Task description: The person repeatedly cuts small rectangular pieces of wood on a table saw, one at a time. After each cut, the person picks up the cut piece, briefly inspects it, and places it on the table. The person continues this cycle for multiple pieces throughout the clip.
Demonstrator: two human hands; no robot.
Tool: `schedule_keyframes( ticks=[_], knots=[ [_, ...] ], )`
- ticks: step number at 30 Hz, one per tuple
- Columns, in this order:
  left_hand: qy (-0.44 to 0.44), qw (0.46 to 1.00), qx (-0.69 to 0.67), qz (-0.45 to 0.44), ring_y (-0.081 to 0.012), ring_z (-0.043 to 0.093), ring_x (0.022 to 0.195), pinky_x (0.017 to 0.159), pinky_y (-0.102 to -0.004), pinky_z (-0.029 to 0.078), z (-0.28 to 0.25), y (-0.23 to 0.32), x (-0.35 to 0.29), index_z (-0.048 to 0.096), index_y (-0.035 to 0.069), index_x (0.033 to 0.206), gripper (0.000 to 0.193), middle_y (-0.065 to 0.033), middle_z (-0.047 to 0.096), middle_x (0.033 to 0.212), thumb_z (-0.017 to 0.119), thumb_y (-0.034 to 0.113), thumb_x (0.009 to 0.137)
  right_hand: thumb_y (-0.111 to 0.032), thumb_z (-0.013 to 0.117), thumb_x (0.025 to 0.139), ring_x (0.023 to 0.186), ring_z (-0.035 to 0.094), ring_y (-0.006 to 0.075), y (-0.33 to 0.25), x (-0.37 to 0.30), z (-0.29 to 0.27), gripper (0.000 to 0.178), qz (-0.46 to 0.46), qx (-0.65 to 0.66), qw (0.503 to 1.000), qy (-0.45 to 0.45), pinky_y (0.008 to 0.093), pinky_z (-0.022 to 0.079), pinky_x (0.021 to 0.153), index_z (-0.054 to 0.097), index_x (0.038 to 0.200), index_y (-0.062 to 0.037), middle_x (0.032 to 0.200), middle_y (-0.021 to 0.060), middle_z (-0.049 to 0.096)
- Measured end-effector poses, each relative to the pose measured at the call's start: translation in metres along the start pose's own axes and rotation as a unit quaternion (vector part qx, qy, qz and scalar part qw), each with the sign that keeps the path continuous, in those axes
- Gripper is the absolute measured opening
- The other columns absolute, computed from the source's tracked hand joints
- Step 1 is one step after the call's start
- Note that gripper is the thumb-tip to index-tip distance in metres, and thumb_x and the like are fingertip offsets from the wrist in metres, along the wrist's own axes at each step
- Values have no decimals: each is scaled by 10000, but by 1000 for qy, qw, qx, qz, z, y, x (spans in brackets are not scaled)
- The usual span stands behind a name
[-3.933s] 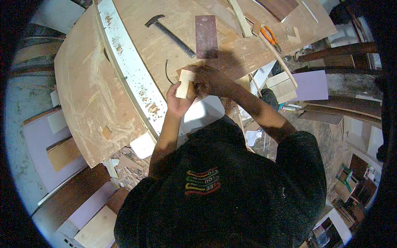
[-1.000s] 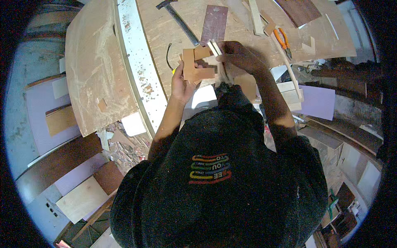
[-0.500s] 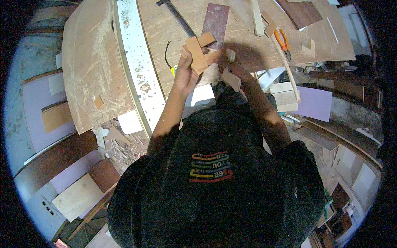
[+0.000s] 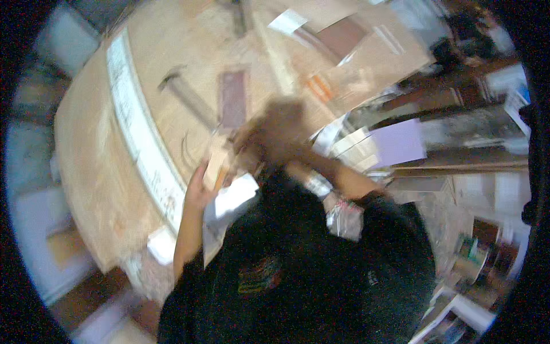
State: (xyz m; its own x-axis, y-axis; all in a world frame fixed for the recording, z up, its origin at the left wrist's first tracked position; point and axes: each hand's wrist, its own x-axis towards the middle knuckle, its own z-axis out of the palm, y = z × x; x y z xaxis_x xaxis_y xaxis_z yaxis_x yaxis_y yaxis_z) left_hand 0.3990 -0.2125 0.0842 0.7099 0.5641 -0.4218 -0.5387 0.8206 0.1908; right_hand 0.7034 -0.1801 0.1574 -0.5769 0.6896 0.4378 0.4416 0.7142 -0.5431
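Observation:
My left hand [image 4: 197, 192] is closed around thin flat wooden pieces [image 4: 216, 165], held upright near the front of the worktable. To the right of them is my right hand [image 4: 275, 135], dark and smeared by motion, so its fingers and anything in them cannot be made out. Past the wooden pieces lie a hammer [image 4: 193, 102] and a flat maroon rectangular piece [image 4: 234, 100]. A white sheet [image 4: 236, 194] shows just below the left hand's pieces.
A long white strip [image 4: 137, 126] curves along the left of the plywood worktable [image 4: 86, 172]. Orange-handled pliers [image 4: 319, 88] lie on the right, beside a wooden batten [image 4: 278, 57]. Beyond the table's right edge are a lilac board [image 4: 399, 143] and stacked panels.
My view has swung, shifting the table and tools down and left. The left hand still grips wooden pieces, now more upright. The right hand is blurred by quick motion.

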Motion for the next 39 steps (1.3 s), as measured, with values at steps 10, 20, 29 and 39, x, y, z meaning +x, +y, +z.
schedule_keyframes(
  ticks=[10, 20, 29, 39],
  knots=[
    [130, 978, 146, 76, -280, 652, 1107, 912, -449, 591, -30, -27, -11, 534, 31, 1361, 622, -145, 649, 1239, 657, -28, 754, -472, 736, 822, 903, 659, 344, 8, -17, -10, 373, 216, 99, 960, -147, 465, 497, 811, 701, 990, -141, 952, 123, 705],
    [154, 971, 157, 97, -225, 667, 921, 720, -401, 583, -18, -63, 21, 507, 131, 1296, 402, -98, 648, 1091, 685, 151, 936, -439, 767, 792, 811, 635, 416, 15, -61, 42, 395, 230, 51, 968, 85, 486, 492, 745, 685, 957, -89, 856, 187, 669],
    [234, 939, 212, 134, -200, 678, 742, 618, -330, 561, 6, -66, 45, 582, 74, 1191, 358, -50, 674, 917, 662, 360, 990, -480, 814, 784, 845, 660, 316, 32, -73, 107, 495, 379, 480, 739, 281, 460, 515, 782, 690, 975, -41, 887, 163, 672],
    [156, 974, 147, 74, -199, 656, 933, 765, -379, 556, 27, -72, 54, 566, 143, 1345, 685, -51, 668, 1144, 519, 711, 965, -463, 834, 787, 853, 650, 293, -10, -45, 89, 488, 399, 267, 854, 202, 442, 516, 789, 687, 957, -30, 908, 150, 665]
  ],
)
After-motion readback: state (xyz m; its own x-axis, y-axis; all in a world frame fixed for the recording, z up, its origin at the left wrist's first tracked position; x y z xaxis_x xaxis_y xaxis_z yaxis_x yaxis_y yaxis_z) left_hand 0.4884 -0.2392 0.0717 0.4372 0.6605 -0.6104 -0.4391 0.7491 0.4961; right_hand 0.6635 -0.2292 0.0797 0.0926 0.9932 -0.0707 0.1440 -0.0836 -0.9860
